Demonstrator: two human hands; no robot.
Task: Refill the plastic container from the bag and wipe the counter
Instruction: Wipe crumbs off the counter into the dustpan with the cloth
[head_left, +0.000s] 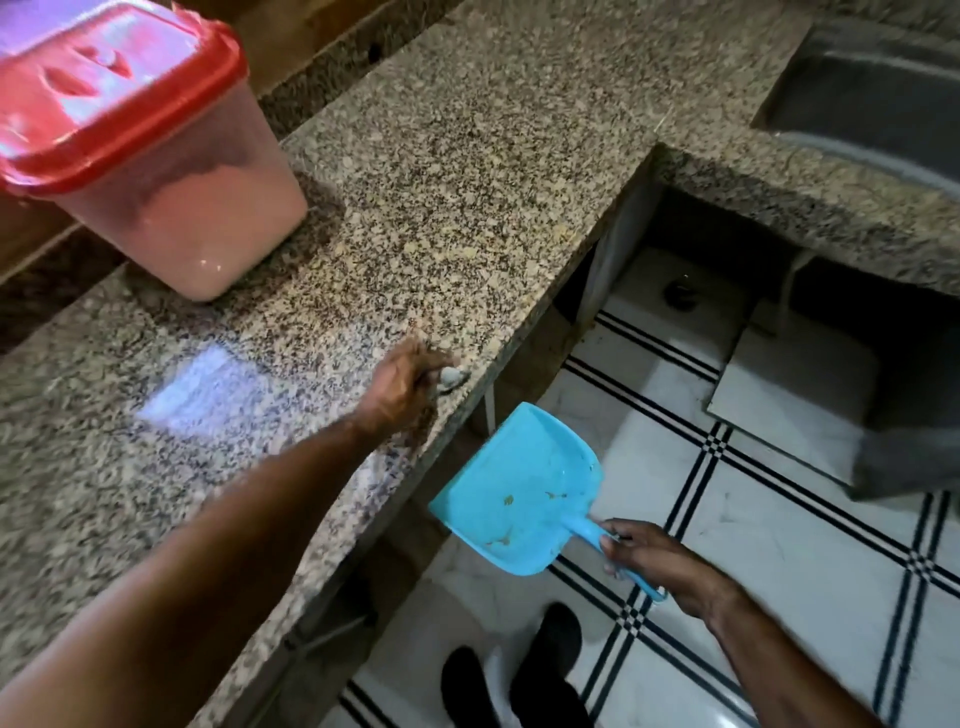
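Two jobs, refill looking done judging by the lidded plastic container (150, 156) parked at about 10 o'clock on the granite counter (467, 156), so onto the wipe-down now. Left hand (402, 387) at the counter's front edge near centre, fingers curled tight on something small and pale (cloth or brush, can't tell), right hand (660, 561) at 5 o'clock clamped round the blue dustpan (519, 493) handle below the edge. Next up probably: nudge the pan mouth snug under the lip, then sweep crumbs straight off into it.

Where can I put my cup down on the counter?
The counter is bare between the red-lidded container and the sink. Another bare patch lies near its front edge, left of the left hand. That edge is busy: the right hand holds a blue dustpan below it.
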